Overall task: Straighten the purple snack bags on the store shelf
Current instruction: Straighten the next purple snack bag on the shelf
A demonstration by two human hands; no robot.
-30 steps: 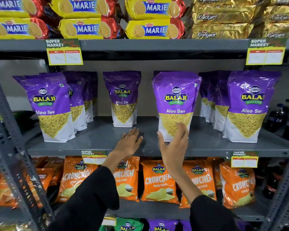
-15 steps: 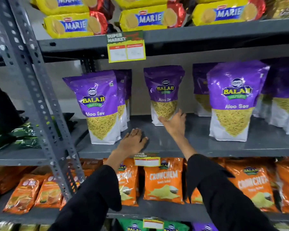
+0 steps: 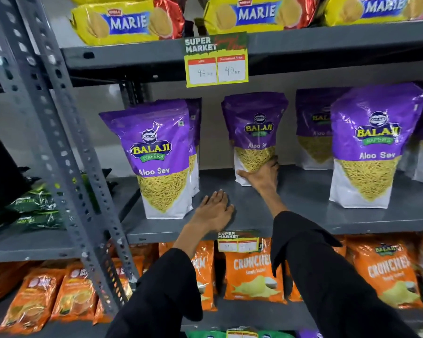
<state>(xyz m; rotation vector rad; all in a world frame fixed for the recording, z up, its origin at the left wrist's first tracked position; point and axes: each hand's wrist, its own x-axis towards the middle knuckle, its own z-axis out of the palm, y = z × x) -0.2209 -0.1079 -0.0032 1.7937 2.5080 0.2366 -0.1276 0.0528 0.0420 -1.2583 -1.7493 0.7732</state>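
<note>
Purple Balaji Aloo Sev bags stand upright on the grey middle shelf [image 3: 303,198]. The left front bag [image 3: 156,152] heads a row of bags behind it. A middle bag [image 3: 254,128] stands further back, and my right hand [image 3: 260,175] wraps around its lower front, fingers on its right edge. Another bag [image 3: 369,142] stands forward at the right, with more purple bags [image 3: 313,123] behind it. My left hand [image 3: 214,211] lies flat, palm down, on the shelf near the front edge, holding nothing.
A grey perforated upright [image 3: 59,132] runs diagonally at the left. Yellow Marie biscuit packs [image 3: 130,23] fill the top shelf. Orange Crunchem bags [image 3: 252,274] line the shelf below. Price tags [image 3: 216,61] hang from the shelf edges. Green packets [image 3: 32,203] lie on the neighbouring shelf.
My view has swung left and moved closer. My right hand left the forward right bag, reached back to the middle bag, and has now closed around its base. My left hand stays flat on the shelf.
</note>
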